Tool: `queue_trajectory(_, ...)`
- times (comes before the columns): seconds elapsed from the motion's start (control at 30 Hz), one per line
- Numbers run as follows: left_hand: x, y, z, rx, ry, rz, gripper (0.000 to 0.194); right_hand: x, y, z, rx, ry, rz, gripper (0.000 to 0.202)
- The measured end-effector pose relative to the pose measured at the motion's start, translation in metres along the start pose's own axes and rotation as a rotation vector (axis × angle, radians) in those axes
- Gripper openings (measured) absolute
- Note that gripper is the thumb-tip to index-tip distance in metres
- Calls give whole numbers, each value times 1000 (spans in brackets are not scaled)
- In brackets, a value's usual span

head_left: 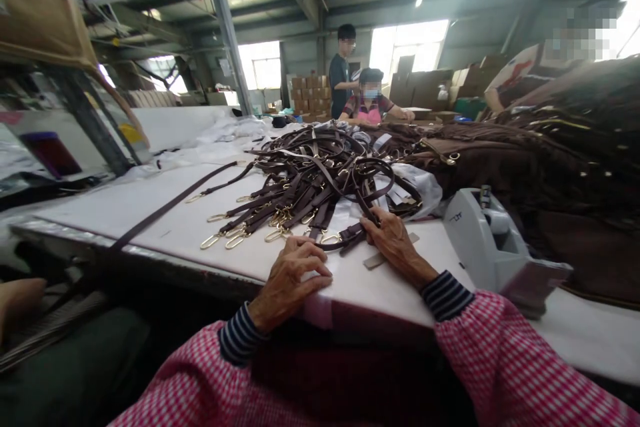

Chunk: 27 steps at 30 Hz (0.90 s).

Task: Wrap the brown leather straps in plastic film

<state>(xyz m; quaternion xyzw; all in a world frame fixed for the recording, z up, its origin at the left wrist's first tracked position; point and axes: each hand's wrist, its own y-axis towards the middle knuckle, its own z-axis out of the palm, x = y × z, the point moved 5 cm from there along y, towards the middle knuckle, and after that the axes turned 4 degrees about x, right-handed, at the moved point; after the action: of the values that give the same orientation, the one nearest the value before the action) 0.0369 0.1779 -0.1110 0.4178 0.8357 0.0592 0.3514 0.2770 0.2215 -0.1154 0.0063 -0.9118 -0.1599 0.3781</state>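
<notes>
A dark brown strap with a gold-coloured metal clasp lies across the table between my hands. My right hand is closed on it, thumb and fingers pinching the band. The fingers of my left hand are bent over the strap's other part close to the table's front edge; their tips partly hide what they grip. Just beyond both hands spreads a tangled pile of similar straps, with several gold oval hooks pointing toward me. Beside my right wrist, a flat grey strip lies partly under the hand.
A grey-white tape dispenser stands right of my right hand. Brown bags are heaped behind it. One long strap hangs over the table's left front edge. Clear plastic lies by the pile. Co-workers are across the table.
</notes>
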Motion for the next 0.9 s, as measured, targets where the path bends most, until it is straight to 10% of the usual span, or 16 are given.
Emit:
queue_trajectory(0.4, -13, 14, -45, -244, -510, -205, 21, 33, -15, -32, -242, -5, -127, 41)
queue_trajectory(0.5, -30, 8, -63, -254, -764, -270, 23, 61, -34, -33, -74, 80, -172, 48)
queue_trajectory(0.6, -52, -10, -74, -244, -890, -262, 24, 84, -71, 2, 375, 456, -14, 69)
queue_trajectory(0.7, -78, -39, -70, -95, -954, -214, 27, 105, -111, 48, 715, 1060, 269, 73)
queue_trajectory(0.9, -88, -112, -21, 412, -500, -146, 29, 114, -108, 74, 461, 1497, 408, 59)
